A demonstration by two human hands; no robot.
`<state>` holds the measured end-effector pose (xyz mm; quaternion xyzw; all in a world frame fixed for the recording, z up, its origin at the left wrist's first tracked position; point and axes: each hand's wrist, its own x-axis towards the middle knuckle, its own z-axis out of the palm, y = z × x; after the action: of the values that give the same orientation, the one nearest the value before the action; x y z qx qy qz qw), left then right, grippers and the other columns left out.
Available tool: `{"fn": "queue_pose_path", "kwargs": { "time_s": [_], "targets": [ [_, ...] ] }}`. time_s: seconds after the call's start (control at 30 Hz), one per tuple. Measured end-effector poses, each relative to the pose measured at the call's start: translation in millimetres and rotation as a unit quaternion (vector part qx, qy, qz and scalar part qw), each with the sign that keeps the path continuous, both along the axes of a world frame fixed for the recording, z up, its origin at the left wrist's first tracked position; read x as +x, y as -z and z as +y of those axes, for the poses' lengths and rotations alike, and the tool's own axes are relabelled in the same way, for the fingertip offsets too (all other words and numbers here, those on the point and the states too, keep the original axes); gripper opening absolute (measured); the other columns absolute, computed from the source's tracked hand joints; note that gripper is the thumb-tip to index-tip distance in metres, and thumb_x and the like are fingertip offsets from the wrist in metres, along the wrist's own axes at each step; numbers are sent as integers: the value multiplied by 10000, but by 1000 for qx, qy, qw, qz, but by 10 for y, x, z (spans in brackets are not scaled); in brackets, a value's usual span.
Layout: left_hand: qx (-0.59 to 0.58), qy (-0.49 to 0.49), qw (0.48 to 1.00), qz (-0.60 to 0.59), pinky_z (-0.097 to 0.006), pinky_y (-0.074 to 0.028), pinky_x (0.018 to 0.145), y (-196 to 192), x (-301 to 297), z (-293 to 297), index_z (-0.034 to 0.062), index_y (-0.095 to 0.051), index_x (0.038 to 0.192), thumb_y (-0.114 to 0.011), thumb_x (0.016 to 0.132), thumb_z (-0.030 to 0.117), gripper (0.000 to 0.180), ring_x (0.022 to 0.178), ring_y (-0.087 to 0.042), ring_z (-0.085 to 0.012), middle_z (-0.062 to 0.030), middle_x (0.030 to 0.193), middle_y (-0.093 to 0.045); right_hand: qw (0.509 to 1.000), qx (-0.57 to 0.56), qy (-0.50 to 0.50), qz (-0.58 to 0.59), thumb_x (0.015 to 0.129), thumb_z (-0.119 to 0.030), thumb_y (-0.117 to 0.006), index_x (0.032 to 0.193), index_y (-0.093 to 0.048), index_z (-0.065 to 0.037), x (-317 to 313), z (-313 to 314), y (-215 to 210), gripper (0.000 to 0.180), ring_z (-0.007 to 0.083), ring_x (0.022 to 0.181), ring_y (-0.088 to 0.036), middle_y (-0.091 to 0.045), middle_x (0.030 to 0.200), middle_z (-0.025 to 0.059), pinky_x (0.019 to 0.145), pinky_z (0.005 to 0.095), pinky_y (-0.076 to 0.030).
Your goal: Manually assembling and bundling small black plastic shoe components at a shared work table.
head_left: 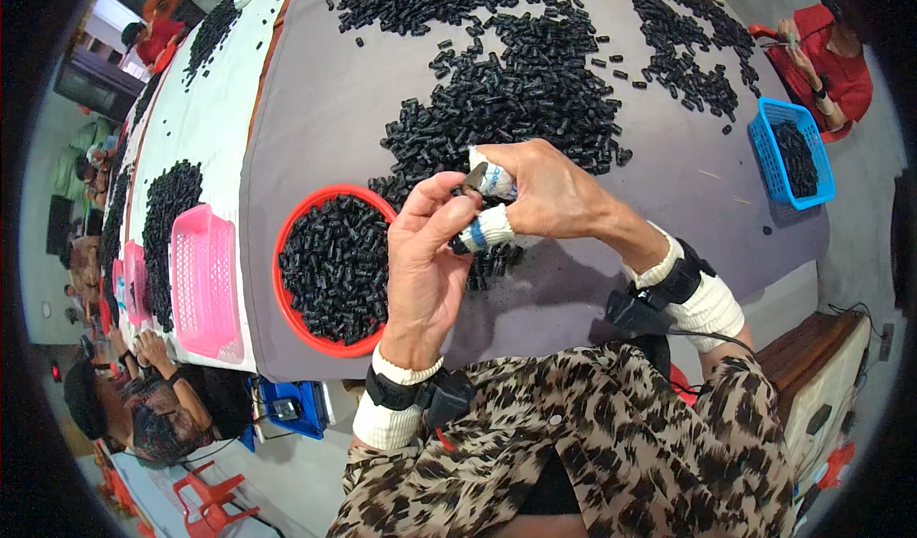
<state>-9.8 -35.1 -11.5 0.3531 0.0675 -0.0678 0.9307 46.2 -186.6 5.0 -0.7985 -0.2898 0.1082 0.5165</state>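
In front of me, my left hand (430, 251) pinches a small dark piece (460, 191) between thumb and fingertips; it looks like one of the short black plastic parts, mostly hidden. My right hand (559, 189) meets it from the right, with white wraps around its thumb and a finger. Its fingers close on a small grey metal blade (475, 175), set against the piece. Beyond both hands lies a large pile of short black cylindrical parts (506, 98). A round red basin (284, 294), filled with the same black parts, stands beside my left hand.
A blue basket (825, 181) with black parts sits at the table's right edge, near a person in red (841, 70). On the left are a pink basket (205, 280) and another black pile (172, 204). Another person (153, 385) works at the lower left.
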Motion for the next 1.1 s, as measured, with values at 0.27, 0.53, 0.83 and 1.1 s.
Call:
{"fn": "queue_pose_path", "kwargs": {
  "time_s": [0.27,0.53,0.83,1.1],
  "targets": [
    [65,-7,998,24,-255,-466,712,9,46,14,-5,-568,951,-592,776,-4,176,778,-586,-118,-53,852,-604,1000,-17,11,-2,630,-246,-711,768,-545,6,-35,54,-15,331,213,543,-530,-561,628,120,533,338,-419],
    [34,-10,999,-3,-254,-469,757,58,22,94,-20,-561,1031,-545,858,73,197,850,-588,-132,-94,899,-620,999,19,7,34,636,-279,-719,747,-539,-1,1,91,13,349,200,538,-505,-539,610,89,516,318,-396],
    [5,3,1000,-25,-265,-486,769,72,-14,104,-20,-545,1091,-546,863,80,248,861,-590,-129,-89,944,-614,999,-18,-35,8,635,-341,-714,730,-552,4,26,59,-24,393,193,572,-513,-543,624,90,544,330,-403],
    [-25,29,999,-30,-289,-514,781,107,4,111,-43,-501,1113,-527,871,71,269,862,-603,-171,-122,976,-597,998,-30,-59,-5,623,-302,-760,684,-501,-30,33,58,-31,381,109,543,-422,-436,586,-5,491,288,-348]
  ]
}}
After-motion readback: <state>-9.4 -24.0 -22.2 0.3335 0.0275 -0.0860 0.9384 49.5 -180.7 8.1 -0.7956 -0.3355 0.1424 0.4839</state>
